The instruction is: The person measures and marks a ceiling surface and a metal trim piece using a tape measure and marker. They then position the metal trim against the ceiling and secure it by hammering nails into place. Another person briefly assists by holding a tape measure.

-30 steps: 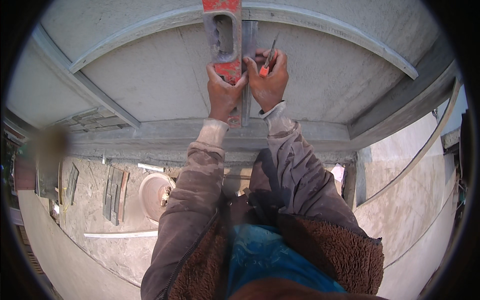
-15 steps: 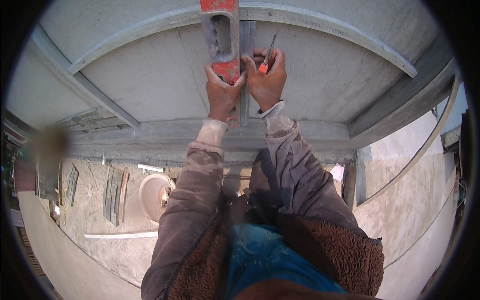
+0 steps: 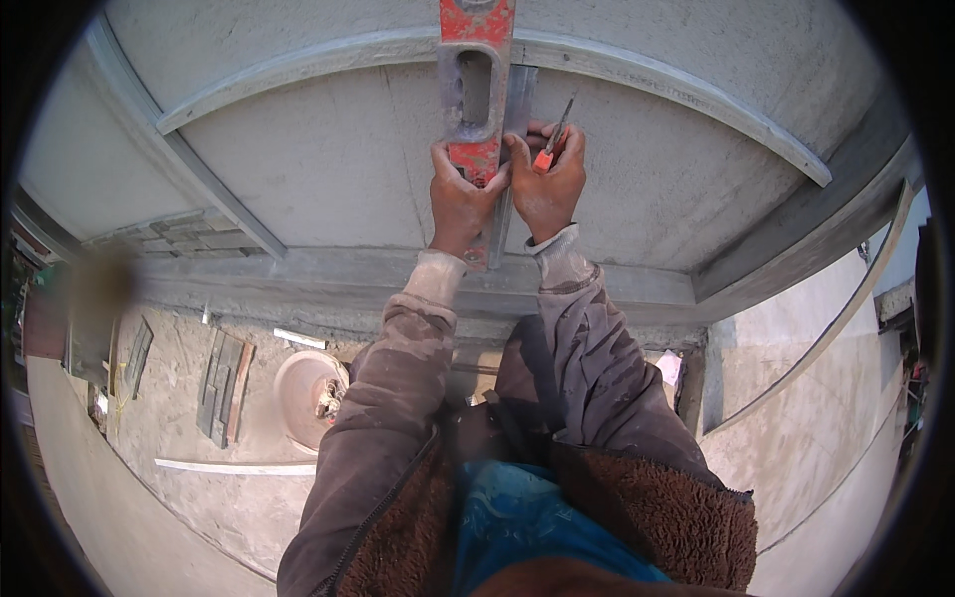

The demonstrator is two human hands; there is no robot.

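Note:
A red spirit level (image 3: 477, 149), worn and smeared with grey, stands lengthwise against the grey wall. My left hand (image 3: 464, 207) is closed around its lower part, below the oval grip hole. Right beside the level runs a narrow grey metal-looking strip (image 3: 520, 95). My right hand (image 3: 549, 194) has a thin, pointed tool with an orange-red handle (image 3: 544, 160) held in its curled fingers, the tip pointing up and away. Its thumb and fingertips also reach the strip, close to my left hand. Whether they pinch the strip is hidden.
A raised curved band (image 3: 657, 75) crosses the wall, and a ledge (image 3: 348, 264) runs along its foot. On the ground at left are a round pan (image 3: 294, 393), dark slats (image 3: 220, 388) and a white strip (image 3: 234, 467). A long curved strip (image 3: 831, 333) leans at right.
The whole view has shifted, so the wall, level and both hands appear lower and further right. Both hands keep the same grips; the tool remains in my right hand.

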